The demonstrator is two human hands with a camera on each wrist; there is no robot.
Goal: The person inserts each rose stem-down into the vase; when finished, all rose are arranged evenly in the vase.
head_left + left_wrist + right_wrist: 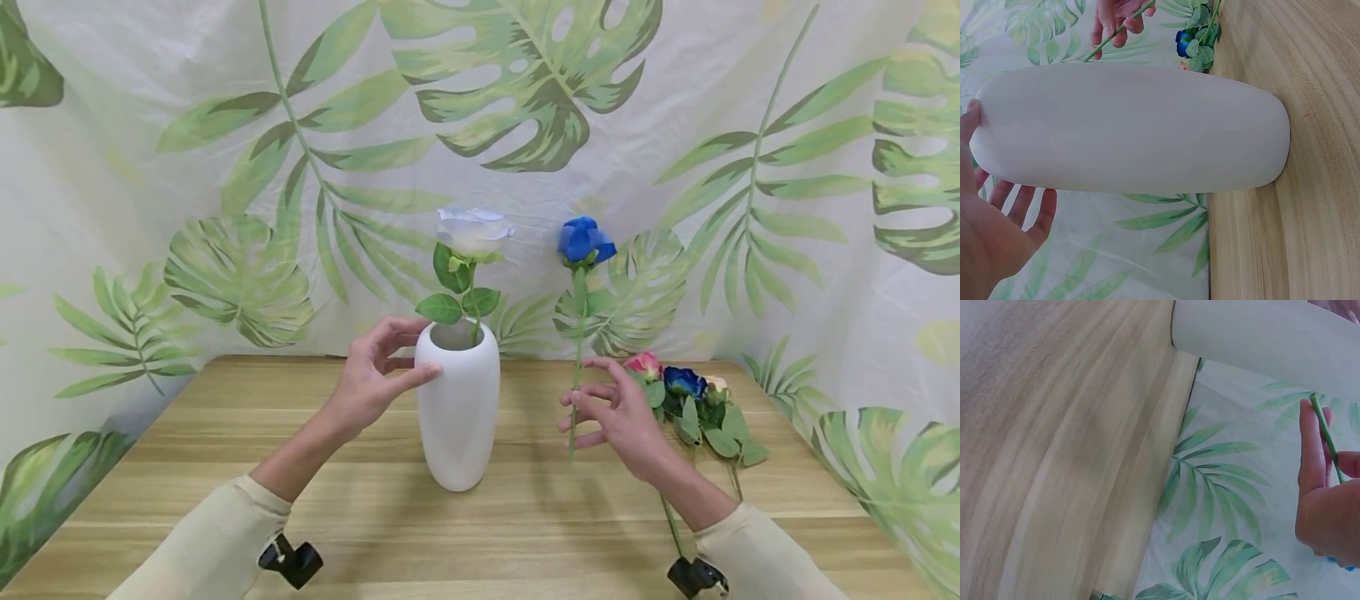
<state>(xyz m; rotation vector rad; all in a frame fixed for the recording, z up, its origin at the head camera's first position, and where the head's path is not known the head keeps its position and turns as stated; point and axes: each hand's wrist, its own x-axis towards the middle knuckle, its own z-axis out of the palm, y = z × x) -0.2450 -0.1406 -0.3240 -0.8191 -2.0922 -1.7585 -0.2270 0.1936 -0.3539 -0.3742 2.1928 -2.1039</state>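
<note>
A white vase [459,417] stands upright on the table, with one white rose [474,233] and its green leaves rising from the mouth. My left hand [382,371] grips the vase near its rim, thumb on the front and fingers round the far side. To the right, my right hand [618,417] pinches the green stem of a blue rose [585,242] between thumb and fingers. That rose is held upright, bloom at the top, beside the vase. In the right wrist view the cut end of the stem [1319,412] sticks out past the fingers.
Several more roses lie on the wooden table [360,500] at the right, among them a pink rose [645,365] and a dark blue rose [684,382], partly behind my right forearm. A leaf-patterned cloth [480,108] hangs behind the table.
</note>
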